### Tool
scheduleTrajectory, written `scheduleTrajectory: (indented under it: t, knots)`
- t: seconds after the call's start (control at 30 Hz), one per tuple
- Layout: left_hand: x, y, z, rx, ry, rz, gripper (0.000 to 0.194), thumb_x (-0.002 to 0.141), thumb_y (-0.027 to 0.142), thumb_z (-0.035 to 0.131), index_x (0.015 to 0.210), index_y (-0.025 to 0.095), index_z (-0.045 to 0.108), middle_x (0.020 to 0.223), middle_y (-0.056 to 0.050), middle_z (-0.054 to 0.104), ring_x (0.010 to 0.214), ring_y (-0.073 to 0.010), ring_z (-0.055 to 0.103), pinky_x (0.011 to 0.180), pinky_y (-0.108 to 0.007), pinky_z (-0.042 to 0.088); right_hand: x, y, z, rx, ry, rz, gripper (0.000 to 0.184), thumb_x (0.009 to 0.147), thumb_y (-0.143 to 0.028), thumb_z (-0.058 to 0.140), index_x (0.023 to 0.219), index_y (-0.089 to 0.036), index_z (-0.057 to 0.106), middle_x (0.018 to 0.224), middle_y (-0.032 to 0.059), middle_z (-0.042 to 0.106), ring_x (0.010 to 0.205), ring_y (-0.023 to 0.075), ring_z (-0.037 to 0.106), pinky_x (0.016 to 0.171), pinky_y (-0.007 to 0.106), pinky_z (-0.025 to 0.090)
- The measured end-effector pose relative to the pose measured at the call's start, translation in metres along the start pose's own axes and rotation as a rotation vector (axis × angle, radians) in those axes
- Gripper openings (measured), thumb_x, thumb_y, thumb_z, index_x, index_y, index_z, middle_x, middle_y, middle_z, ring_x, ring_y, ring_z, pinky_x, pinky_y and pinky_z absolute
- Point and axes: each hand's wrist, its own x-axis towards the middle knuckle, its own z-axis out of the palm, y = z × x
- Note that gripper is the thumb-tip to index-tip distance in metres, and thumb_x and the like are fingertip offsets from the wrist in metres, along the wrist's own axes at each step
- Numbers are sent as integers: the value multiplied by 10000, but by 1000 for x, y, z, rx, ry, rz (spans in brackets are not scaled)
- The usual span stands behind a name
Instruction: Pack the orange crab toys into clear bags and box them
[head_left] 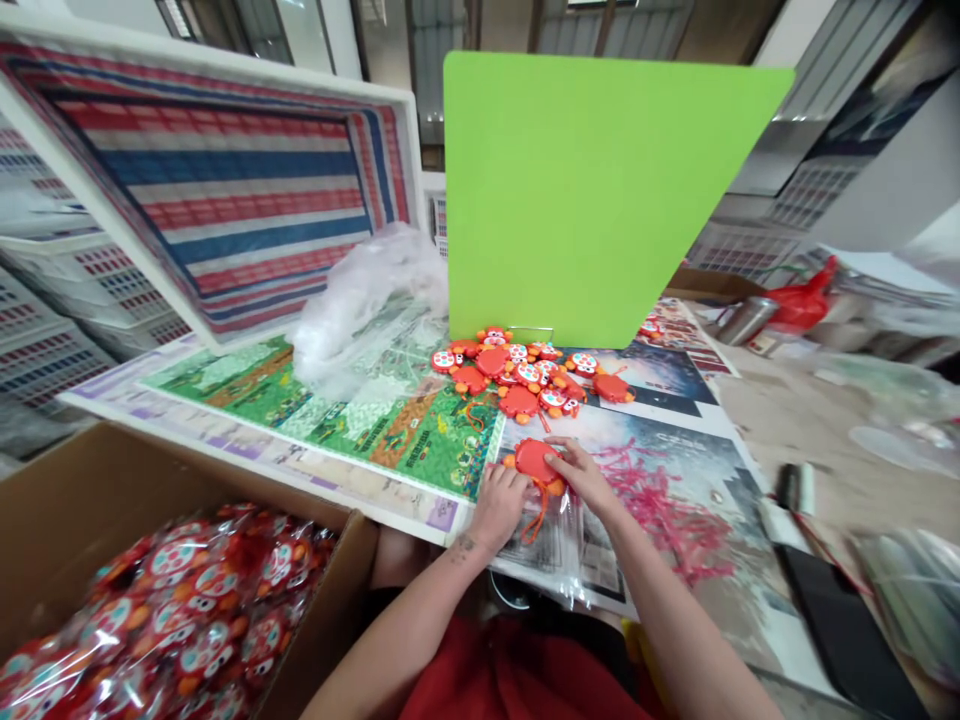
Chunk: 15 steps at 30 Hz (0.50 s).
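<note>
A red toy shaped like a small animal [534,458], with orange feet and an orange cord loop [535,520], lies back side up between my hands, just above the table. My right hand [583,474] grips its right side, thumb on top. At its lower left edge my left hand [501,502] has its fingers curled and closed; what they pinch is hidden. A clear plastic bag [571,548] hangs below my right hand. Just beyond is a pile of similar toys [520,402], some showing white and blue patterned faces.
A cardboard box [352,560] at lower left holds several bagged toys [206,600]. Behind the pile stands a green board [585,200]. Clear plastic bags [367,300] lie by a tilted striped-lined crate [255,190]. Pink strips [675,510] and a black phone-like slab [840,620] lie to the right.
</note>
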Motion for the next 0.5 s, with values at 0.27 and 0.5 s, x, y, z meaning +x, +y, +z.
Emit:
scheduleTrajectory:
  t: [0.27,0.5]
  knots:
    - [1,5,-10,-111,28,-48,34,884,198,591,914,185,603,1131,-66,601,1069,-228,505,950,-417,420,4,-3,0,-441,-265,-212,384,850,-506,512,992,-209,709,1021,72,721,986,240,644,921,396,471]
    - [0,1,-5,-360,1,-135,23,875,180,594,883,186,615,1263,-73,584,1195,-219,515,1066,-435,368,-20,16,-21,-866,57,8,487,891,-539,350,1022,-196,669,878,116,728,878,283,687,776,368,491]
